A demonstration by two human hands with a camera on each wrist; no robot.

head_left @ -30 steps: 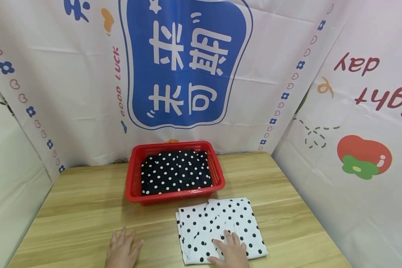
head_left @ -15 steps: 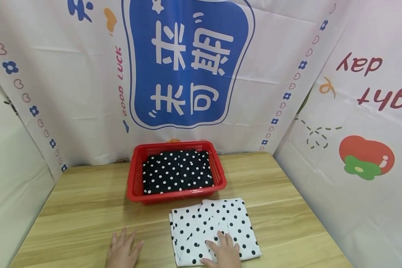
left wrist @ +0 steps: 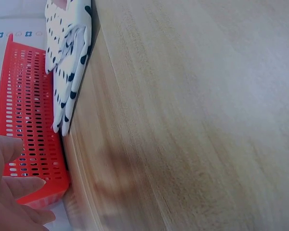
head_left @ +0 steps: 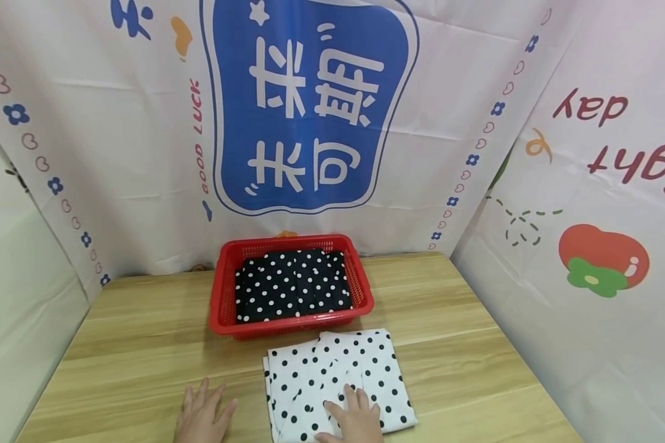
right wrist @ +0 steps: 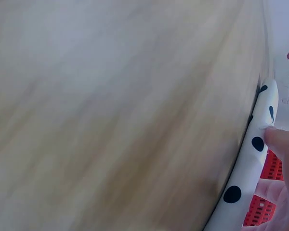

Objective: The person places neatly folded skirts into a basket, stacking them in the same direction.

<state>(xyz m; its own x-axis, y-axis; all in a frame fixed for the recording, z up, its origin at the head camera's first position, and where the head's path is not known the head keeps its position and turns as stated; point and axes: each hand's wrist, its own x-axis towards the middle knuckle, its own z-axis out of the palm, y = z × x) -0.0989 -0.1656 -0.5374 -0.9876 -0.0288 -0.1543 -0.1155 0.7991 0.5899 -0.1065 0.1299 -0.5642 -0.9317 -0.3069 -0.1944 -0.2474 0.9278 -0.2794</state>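
A folded white cloth with black dots [head_left: 385, 375] lies on the wooden table, in front of the basket. My right hand [head_left: 357, 418] rests on its near part with fingers spread; in the right wrist view the thumb [right wrist: 278, 139] touches the cloth's folded edge [right wrist: 248, 173]. To the left of the cloth, my left hand [head_left: 201, 415] is held with spread fingers over the table, holding nothing. Its fingers [left wrist: 26, 186] overlap the basket in the left wrist view. Layered cloth edges [left wrist: 74, 62] show there too.
A red perforated plastic basket [head_left: 221, 301] stands at the back of the table [head_left: 144, 326], holding folded black cloth with white dots [head_left: 290, 283]. Printed white sheets [head_left: 421, 154] hang behind the table and at both sides.
My right hand has slid the white dotted cloth leftward across the table, closer to my left hand. The left hand and the basket stay about where they were.
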